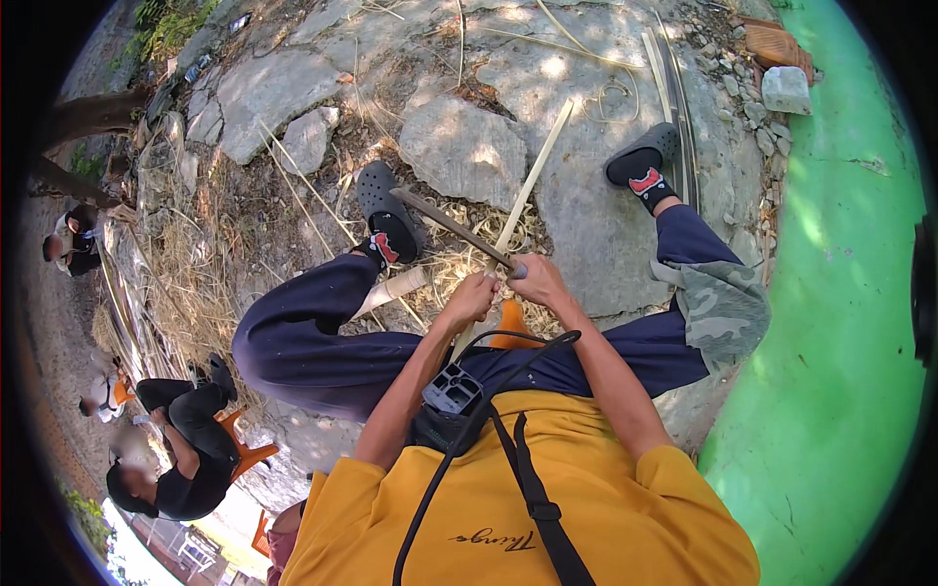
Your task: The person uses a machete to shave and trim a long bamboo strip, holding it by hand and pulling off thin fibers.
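Observation:
My left hand (pixel 472 299) is closed around a long pale bamboo strip (pixel 533 180), which slants away from my lap toward the upper right. In my right hand (pixel 538 280) is the handle of a long, dark-bladed knife (pixel 451 225). Its blade points up and to the left, crossing the strip just beyond my hands; whether its edge bites into the strip I cannot tell. Both hands are close together above my lap. Curled shavings (pixel 479 262) lie below them between my feet. Next to my left shoe rests a pale bamboo piece (pixel 394 290), partly hidden by my leg.
An orange stool (pixel 515 326) shows between my legs. Cracked concrete slabs (pixel 459 146) cover the ground ahead, with long strips (pixel 672 98) beyond my right foot. A green wall (pixel 831 293) runs along the right. Another person (pixel 186 469) sits at the lower left.

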`<state>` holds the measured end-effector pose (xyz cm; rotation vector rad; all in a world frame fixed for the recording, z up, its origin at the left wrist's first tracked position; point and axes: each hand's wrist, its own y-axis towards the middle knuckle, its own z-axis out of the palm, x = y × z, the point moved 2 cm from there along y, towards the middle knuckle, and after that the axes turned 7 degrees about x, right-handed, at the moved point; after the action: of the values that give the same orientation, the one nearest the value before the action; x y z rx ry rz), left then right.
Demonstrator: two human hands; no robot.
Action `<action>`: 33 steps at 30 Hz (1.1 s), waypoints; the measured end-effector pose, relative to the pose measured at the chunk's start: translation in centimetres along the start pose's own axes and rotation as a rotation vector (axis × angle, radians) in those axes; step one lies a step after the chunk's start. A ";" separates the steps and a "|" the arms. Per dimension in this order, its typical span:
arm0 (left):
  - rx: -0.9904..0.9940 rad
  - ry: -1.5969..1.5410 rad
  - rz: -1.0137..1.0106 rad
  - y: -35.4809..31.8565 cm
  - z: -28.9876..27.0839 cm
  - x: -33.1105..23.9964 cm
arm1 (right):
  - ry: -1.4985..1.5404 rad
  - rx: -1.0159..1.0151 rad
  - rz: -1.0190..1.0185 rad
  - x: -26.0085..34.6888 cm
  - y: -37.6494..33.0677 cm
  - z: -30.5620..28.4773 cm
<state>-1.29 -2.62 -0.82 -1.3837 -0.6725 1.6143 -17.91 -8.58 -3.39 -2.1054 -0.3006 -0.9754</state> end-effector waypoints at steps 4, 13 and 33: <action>-0.013 0.000 -0.007 -0.5 -0.2 -0.6 | 0.072 -0.049 0.019 0.9 -0.2 0.5; -0.026 0.033 0.002 0.5 0.3 -0.4 | 0.126 -0.142 -0.076 0.9 -2.2 0.7; 0.162 -0.163 -0.194 0.0 0.7 -2.9 | 0.085 -0.179 0.010 -0.7 -1.4 0.6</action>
<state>-1.96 -5.02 0.75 -1.0462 -0.7306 1.5988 -18.77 -7.15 -3.42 -2.2165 -0.1650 -1.1182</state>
